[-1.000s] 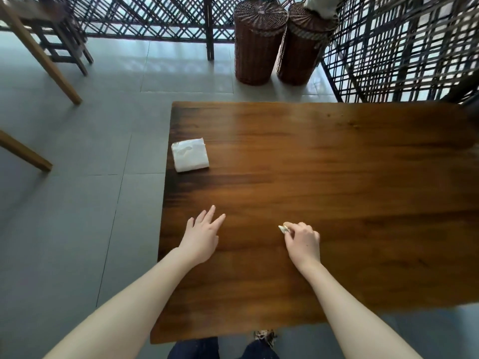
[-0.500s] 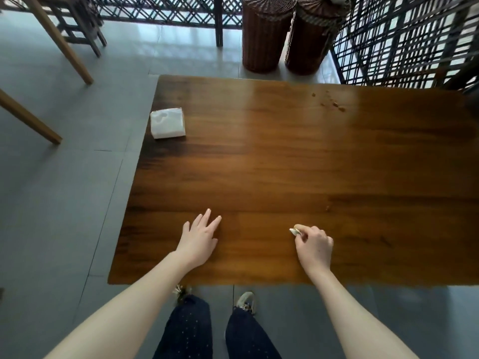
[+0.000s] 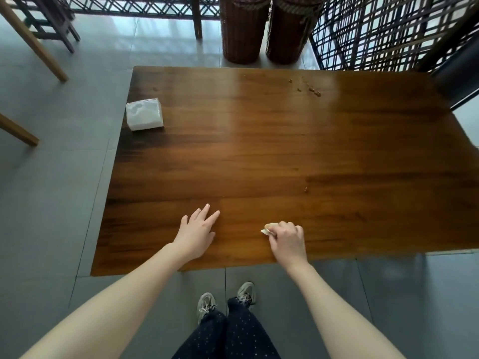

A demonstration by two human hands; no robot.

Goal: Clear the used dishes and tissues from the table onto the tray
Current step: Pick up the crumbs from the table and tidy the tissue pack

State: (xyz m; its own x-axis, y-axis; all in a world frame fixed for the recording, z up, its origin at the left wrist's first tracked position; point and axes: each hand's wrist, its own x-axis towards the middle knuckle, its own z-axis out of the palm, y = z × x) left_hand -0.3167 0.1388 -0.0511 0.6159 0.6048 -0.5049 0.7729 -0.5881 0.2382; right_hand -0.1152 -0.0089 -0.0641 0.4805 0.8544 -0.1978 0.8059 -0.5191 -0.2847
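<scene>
My right hand [image 3: 287,239] rests near the front edge of the wooden table [image 3: 285,151], its fingers closed on a small crumpled tissue [image 3: 268,227] that pokes out at the thumb side. To its left lies my left hand [image 3: 197,233], flat on the wood with fingers spread and nothing in it. A white pack of tissues [image 3: 144,114] sits by the table's left edge, farther back. Small brown crumbs [image 3: 311,89] are scattered near the far edge, and one crumb [image 3: 306,189] lies toward the middle right. No tray or dishes are in view.
Two brown wicker bins [image 3: 245,27] stand on the floor behind the table. A dark lattice screen [image 3: 383,29] runs along the back and right. Wooden furniture legs [image 3: 31,40] are at the far left. My feet [image 3: 225,299] stand at the table's front edge.
The view has pulled back and tilted down, so the table's front edge and my legs show. Both hands keep their pose on the table, the right one still holding the tissue.
</scene>
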